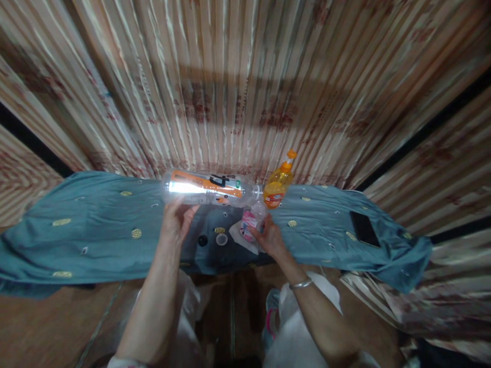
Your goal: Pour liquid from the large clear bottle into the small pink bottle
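Observation:
My left hand [177, 221] is closed around the underside of a large clear plastic bottle [207, 188] with an orange label. The bottle lies on its side in the air, its neck pointing right. Below that neck, a small clear bottle [249, 221] with a pink label is in the closed fingers of my right hand [269, 235]. The two mouths are close; whether they touch, I cannot tell. A pale white piece [241, 237], perhaps cloth or paper, shows under the small bottle. Nearby on the cloth lie a black cap [202, 240] and a whitish translucent cap [221, 239].
A dish soap bottle [276, 186] with orange liquid and an orange top stands just right of the bottle necks. Farther right lies a black phone [364, 228]. A teal patterned cloth [103, 230] covers the narrow table. Behind it hangs a pleated curtain [230, 102].

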Demonstrator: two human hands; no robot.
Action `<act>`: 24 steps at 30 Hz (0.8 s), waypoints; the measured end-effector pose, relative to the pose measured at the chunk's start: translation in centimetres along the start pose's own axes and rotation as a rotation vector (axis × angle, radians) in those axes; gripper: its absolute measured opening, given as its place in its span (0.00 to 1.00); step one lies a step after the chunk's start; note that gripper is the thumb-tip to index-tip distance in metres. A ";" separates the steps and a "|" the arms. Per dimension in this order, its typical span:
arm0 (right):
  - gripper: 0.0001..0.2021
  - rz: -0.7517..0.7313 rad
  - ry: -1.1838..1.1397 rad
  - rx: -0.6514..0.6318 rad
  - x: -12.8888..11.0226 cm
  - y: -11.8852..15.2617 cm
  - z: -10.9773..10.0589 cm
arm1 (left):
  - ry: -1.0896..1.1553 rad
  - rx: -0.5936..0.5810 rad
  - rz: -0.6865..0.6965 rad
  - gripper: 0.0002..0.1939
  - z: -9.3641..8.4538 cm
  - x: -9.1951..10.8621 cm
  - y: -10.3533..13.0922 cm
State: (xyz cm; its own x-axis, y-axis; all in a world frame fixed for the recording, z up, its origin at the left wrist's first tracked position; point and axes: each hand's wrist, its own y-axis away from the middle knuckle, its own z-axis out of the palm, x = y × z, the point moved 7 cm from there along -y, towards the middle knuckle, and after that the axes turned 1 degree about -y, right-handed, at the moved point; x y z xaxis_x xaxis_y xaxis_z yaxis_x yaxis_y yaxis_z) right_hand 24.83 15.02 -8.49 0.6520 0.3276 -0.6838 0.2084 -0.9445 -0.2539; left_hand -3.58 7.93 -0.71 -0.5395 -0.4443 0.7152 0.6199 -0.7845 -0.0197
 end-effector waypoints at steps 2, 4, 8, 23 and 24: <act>0.22 0.008 0.005 -0.003 0.1 0.0 0.0 | 0.000 0.006 0.004 0.22 0.1 0.0 0.1; 0.22 0.007 0.007 -0.007 0.0 0.0 0.0 | 0.004 0.004 0.009 0.22 0.2 0.1 0.1; 0.22 -0.013 0.006 0.001 -0.3 0.1 0.0 | 0.001 -0.010 0.009 0.22 0.3 0.1 0.2; 0.24 -0.005 0.020 -0.018 -0.3 0.0 0.1 | -0.009 -0.008 0.000 0.23 0.0 -0.1 0.0; 0.23 0.008 0.015 -0.019 -0.3 0.0 0.1 | -0.009 -0.009 -0.001 0.23 0.0 -0.1 0.0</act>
State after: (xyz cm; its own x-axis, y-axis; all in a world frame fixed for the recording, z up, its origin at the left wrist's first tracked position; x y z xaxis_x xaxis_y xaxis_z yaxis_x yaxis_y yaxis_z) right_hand 24.57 14.91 -8.34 0.6647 0.3197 -0.6753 0.2168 -0.9475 -0.2352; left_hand -3.52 7.95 -0.75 -0.5345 -0.4398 0.7217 0.6146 -0.7885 -0.0253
